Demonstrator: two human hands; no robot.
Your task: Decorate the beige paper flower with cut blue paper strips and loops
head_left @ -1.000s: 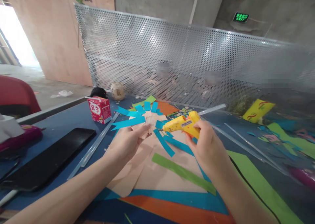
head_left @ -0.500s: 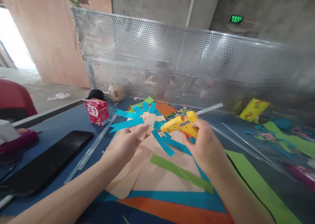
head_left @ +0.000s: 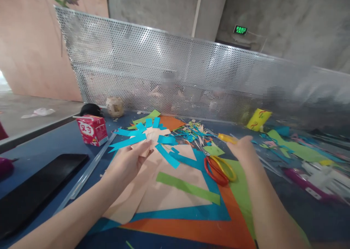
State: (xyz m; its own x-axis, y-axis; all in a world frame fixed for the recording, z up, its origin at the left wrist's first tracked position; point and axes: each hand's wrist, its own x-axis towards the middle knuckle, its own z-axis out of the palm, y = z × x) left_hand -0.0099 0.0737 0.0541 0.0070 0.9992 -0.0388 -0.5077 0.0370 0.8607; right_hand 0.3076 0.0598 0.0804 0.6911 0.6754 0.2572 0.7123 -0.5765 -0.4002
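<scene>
My left hand [head_left: 127, 163] is closed in a pinch on a paper craft [head_left: 149, 136], a tan centre with blue strips fanning out around it, held just above the tan and blue sheets. My right hand [head_left: 243, 149] reaches right over the table and grips the yellow glue gun [head_left: 227, 138], of which only the front end shows past my fingers. Red and yellow scissors [head_left: 218, 167] lie on green paper just left of my right wrist.
A red carton [head_left: 91, 129] and a long clear glue stick [head_left: 87, 172] lie left, with a black phone [head_left: 35, 188] nearer me. Paper scraps [head_left: 194, 132] litter the middle. A perforated metal screen [head_left: 175, 73] closes the back; people sit behind it.
My right hand has carried the glue gun away from the craft, right and down toward the table. The view has turned right, uncovering the scissors. My left hand still holds the craft.
</scene>
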